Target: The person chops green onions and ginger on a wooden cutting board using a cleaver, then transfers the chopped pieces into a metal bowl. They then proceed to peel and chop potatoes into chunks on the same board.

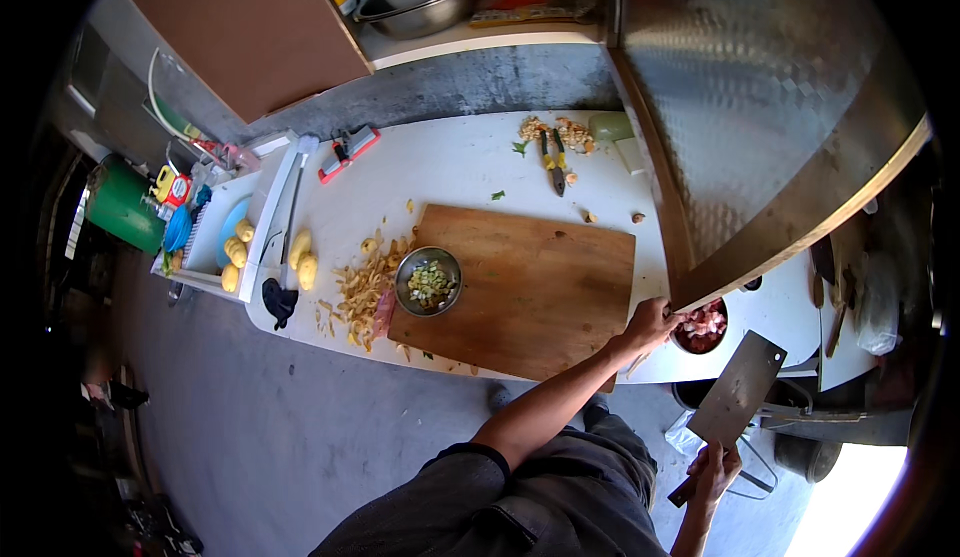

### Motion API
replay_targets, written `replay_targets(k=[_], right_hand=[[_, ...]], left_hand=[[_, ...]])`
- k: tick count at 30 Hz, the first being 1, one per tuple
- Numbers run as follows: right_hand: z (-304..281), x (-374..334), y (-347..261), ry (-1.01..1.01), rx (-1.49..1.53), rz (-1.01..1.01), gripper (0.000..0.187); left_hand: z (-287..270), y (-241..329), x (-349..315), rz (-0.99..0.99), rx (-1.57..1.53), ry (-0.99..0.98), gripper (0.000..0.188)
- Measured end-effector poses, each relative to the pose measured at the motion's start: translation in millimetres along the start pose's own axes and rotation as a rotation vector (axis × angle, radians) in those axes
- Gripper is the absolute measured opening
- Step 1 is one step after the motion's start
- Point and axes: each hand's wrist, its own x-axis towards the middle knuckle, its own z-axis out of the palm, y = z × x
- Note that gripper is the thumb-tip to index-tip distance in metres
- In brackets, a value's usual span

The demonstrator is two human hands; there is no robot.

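My left hand [650, 325] is closed on the lower corner of a wood-framed glass cabinet door [765, 242] that hangs open over the table. A cleaver [738, 387] with a broad grey blade is in my right hand [715, 470], held by its handle off the table's front edge. Just past my left hand sits a bowl of cut raw meat [703, 329], partly covered by the door's frame. Left of my arm lies a wooden cutting board [540, 292]. On its left end stands a steel bowl [400, 287] with chopped pale green and white pieces.
Peelings [362, 282] lie left of the board, near potatoes [304, 262]. Yellow-handled pliers [555, 169] and a heap of shelled bits [570, 135] are at the back. A sink [268, 192] stands at left. Above, an open cupboard holds metal bowls [425, 12].
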Motion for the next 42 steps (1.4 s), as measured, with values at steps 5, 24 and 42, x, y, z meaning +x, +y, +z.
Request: replay_targets(k=[5,24,42], right_hand=[[19.9,-0.9,-5.2,-0.102,-0.047,-0.033,0.024],[175.9,-68.4,-3.5,-0.601,-0.177,0.035,0.021],[155.0,-97.5,17.9,-0.347,-0.098,0.105,0.018]], left_hand=[[-60.2,-3.2,-32.7,-0.178,-0.133,-0.019,0.039],[-343.0,-44.3,-212.0,-0.202,-0.736,0.697,0.061],[-414.0,-9.1,-51.4,-0.021,-0.661,0.652,0.027]])
